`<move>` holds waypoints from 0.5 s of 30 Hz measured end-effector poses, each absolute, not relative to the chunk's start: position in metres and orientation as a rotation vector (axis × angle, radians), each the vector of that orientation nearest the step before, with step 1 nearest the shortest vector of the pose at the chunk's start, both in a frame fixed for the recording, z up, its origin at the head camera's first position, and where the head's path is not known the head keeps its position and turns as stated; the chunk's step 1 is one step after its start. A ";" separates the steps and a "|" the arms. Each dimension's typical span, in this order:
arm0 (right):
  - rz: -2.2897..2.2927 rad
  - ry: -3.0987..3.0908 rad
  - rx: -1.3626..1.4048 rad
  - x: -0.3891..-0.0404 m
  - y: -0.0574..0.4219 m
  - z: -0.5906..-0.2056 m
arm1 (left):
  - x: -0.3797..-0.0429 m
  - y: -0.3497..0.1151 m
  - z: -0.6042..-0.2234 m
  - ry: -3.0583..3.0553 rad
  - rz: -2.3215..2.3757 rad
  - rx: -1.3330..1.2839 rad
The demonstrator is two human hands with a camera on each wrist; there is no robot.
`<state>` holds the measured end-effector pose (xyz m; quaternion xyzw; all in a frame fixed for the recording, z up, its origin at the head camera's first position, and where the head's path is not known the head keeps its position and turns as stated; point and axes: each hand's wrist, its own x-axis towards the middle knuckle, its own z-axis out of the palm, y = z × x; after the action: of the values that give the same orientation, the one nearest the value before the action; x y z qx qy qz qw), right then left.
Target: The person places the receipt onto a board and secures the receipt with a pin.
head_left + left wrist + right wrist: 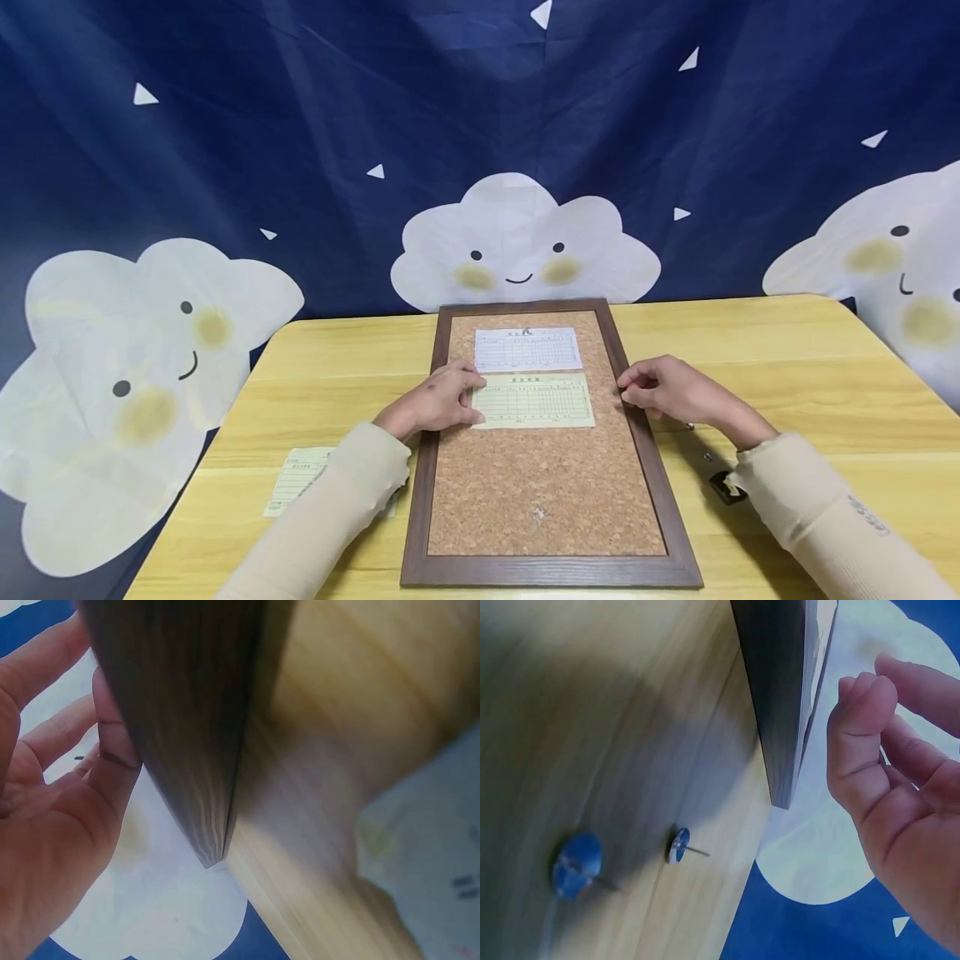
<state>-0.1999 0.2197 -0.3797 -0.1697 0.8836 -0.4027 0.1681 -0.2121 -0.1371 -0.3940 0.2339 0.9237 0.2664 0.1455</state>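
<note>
A pale yellow printed form (532,402) lies on the cork board (547,492), just below a white printed form (527,350). My left hand (441,398) reaches over the frame's left side, with thumb and fingertips resting on the yellow form's left edge. Over the right side of the brown frame (651,442) is my right hand (675,390). Its thumb and index finger come together at the tips in the right wrist view, the other fingers bent. Whether a small thing sits between those tips is hidden. A small dark mark shows at the white form's top edge.
Metal thumbtacks (679,846) lie on the wooden table (787,358) right of the board, near a small dark object (727,487) partly under the right sleeve. Another yellow form (300,475) lies at left, partly covered by the left sleeve. A cloud-patterned curtain (337,108) hangs behind.
</note>
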 end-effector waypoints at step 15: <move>-1.151 2.497 -0.462 -0.187 0.244 -0.383 | -0.211 -0.137 -0.395 2.667 0.755 0.663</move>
<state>-0.1875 0.2444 -0.3835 -0.1633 0.8816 -0.4064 0.1758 -0.2114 -0.1366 -0.3947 0.2303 0.9258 0.2622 0.1455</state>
